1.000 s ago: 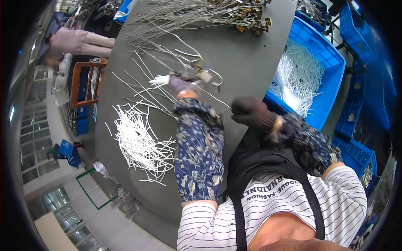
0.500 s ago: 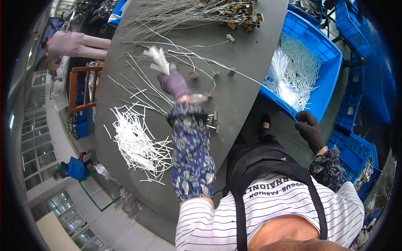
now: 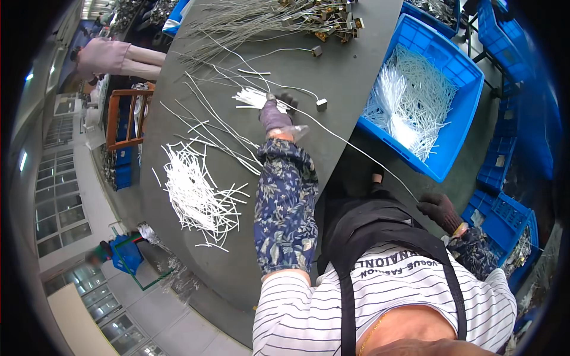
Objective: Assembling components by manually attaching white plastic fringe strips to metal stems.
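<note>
My left hand (image 3: 278,113), in a purple glove, is closed around a bundle of short white tubes (image 3: 252,98) above the grey table. A long white wire (image 3: 362,147) runs from beside that hand, over the table edge, to my right hand (image 3: 439,210). That dark-gloved hand is closed on the wire's end, low at the right. Just past the left hand sits a small metal connector (image 3: 321,105) on a thin wire. Closer to me on the table, a loose pile of white tubes (image 3: 199,193) lies left of my left forearm.
At the far side of the table (image 3: 225,267) lies a heap of wires with metal ends (image 3: 323,18). A blue crate (image 3: 469,118) holding clear and white strands stands at the right. More blue crates (image 3: 504,222) are beyond it. A person in pink (image 3: 107,57) is at the far left.
My left hand has moved right and slightly nearer with the tube bundle. My right hand has dropped a little lower, and the wire now slants down past the crate's near side.
</note>
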A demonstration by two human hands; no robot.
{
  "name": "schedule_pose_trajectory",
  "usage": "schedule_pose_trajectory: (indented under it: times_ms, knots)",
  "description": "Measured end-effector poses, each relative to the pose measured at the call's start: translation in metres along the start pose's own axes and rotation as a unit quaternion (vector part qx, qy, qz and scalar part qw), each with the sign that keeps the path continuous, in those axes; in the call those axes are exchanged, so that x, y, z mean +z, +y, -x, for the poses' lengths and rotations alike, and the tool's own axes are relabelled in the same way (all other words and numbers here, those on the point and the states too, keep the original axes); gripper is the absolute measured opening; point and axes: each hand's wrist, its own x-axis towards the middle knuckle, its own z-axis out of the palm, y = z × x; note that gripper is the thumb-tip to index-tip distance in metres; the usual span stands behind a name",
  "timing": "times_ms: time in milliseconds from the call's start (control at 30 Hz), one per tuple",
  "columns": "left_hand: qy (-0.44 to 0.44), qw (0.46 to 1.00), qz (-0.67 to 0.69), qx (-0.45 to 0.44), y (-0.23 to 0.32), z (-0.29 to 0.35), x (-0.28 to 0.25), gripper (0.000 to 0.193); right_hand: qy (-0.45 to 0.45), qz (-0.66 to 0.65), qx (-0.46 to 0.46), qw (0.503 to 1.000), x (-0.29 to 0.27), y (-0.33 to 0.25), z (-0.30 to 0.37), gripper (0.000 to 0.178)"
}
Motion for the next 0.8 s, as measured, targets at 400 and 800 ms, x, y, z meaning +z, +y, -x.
schedule_pose_trajectory:
  times_ms: [400, 800]
  knots:
    - [-0.012, 0.993, 0.075, 0.09, 0.044, -0.002, 0.001, 0.021, 0.082, 0.009, 0.076, 0.994, -0.02, 0.069, 0.029, 0.024]
    - [-0.032, 0.994, 0.057, 0.089, 0.091, 0.018, -0.013, 0.018, 0.081, 0.066, -0.073, 0.992, -0.013, 0.074, -0.003, 0.025]
